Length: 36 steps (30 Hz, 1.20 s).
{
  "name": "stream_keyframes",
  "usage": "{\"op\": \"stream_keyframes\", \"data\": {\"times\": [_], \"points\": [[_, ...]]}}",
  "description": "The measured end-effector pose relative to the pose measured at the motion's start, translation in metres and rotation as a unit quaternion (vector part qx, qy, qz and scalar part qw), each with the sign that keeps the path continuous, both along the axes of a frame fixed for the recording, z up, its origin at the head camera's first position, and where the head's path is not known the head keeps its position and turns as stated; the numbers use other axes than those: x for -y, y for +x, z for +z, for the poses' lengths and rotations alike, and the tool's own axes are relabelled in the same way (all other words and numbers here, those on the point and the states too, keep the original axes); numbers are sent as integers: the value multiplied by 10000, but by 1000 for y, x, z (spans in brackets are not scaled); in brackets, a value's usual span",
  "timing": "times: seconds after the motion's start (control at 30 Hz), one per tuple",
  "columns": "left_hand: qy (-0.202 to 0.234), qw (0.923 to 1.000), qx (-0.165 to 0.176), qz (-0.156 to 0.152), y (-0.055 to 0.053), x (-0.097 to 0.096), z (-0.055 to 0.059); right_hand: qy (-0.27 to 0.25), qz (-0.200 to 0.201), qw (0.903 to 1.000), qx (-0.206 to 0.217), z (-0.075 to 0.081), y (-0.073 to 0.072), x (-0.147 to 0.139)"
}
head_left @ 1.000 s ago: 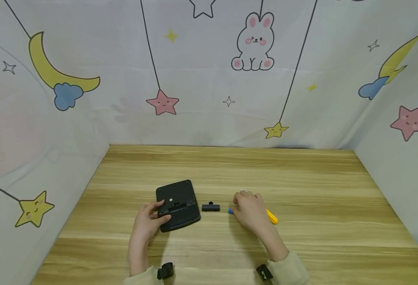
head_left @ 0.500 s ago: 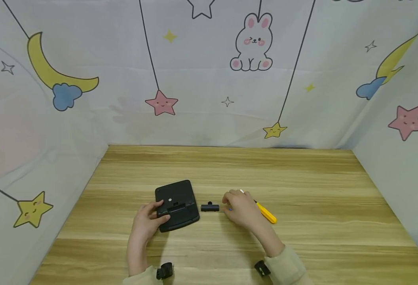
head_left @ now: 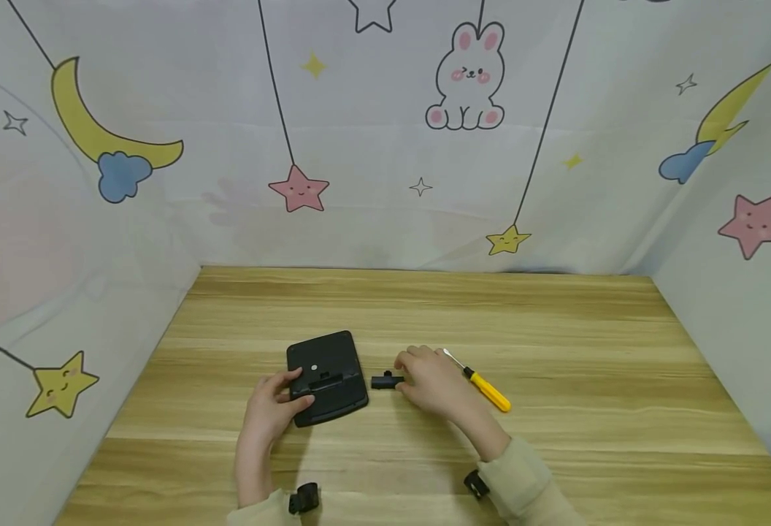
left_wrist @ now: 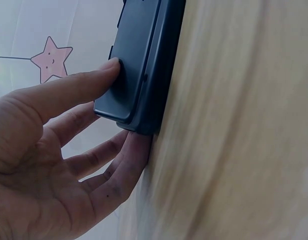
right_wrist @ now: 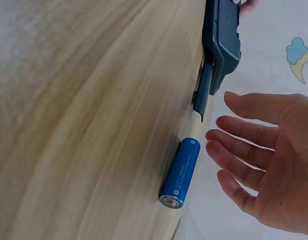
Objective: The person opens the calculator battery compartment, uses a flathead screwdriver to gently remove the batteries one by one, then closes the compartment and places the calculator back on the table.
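A flat black device (head_left: 336, 351) lies back side up on the wooden table, its battery compartment uncovered. My left hand (head_left: 269, 413) grips its left edge, thumb on top and the other fingers along the side and below, as the left wrist view shows. Right of it lies a small black battery cover (head_left: 382, 381). My right hand (head_left: 434, 383) hovers over the cover's right end, fingers loosely bent and apart. In the right wrist view a blue battery (right_wrist: 180, 172) lies on the table near those fingertips, not held; from the head the hand hides it.
A screwdriver (head_left: 487, 391) with a yellow handle lies right of my right hand, its tip towards the back left. Behind the wooden table (head_left: 556, 314) and at both sides hangs a white printed cloth (head_left: 372, 131).
My right hand has moved left from over the screwdriver to the battery cover, uncovering the screwdriver and hiding the blue battery from the head view. My left hand and the device stay put.
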<state>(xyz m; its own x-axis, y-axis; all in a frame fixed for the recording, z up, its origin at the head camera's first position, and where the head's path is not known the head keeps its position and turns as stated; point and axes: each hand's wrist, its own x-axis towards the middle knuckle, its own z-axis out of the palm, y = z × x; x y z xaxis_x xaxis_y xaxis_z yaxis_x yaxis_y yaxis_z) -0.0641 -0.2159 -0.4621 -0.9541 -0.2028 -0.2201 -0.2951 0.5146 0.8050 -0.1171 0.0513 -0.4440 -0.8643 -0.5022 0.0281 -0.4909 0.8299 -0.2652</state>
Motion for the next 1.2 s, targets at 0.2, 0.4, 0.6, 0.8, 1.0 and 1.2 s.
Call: {"op": "stream_keyframes", "data": {"times": [0.2, 0.4, 0.6, 0.8, 1.0, 1.2], "points": [[-28, 10000, 0, 12, 1, -1, 1, 275, 101, 9995, -74, -5, -4, 4], [-23, 10000, 20, 52, 3, -2, 0, 263, 154, 9995, -36, -10, -6, 9], [2, 10000, -35, 17, 4, -2, -1, 248, 237, 9994, -22, -13, -8, 12], [10, 10000, -1, 44, 5, -3, -1, 365, 269, 9989, -68, -15, -10, 15], [41, 10000, -23, 30, 5, -3, -2, 427, 277, 9985, -174, -17, -11, 17], [162, 9999, -26, 38, 6, -4, -3, 498, 318, 9979, -265, -17, -10, 17]]}}
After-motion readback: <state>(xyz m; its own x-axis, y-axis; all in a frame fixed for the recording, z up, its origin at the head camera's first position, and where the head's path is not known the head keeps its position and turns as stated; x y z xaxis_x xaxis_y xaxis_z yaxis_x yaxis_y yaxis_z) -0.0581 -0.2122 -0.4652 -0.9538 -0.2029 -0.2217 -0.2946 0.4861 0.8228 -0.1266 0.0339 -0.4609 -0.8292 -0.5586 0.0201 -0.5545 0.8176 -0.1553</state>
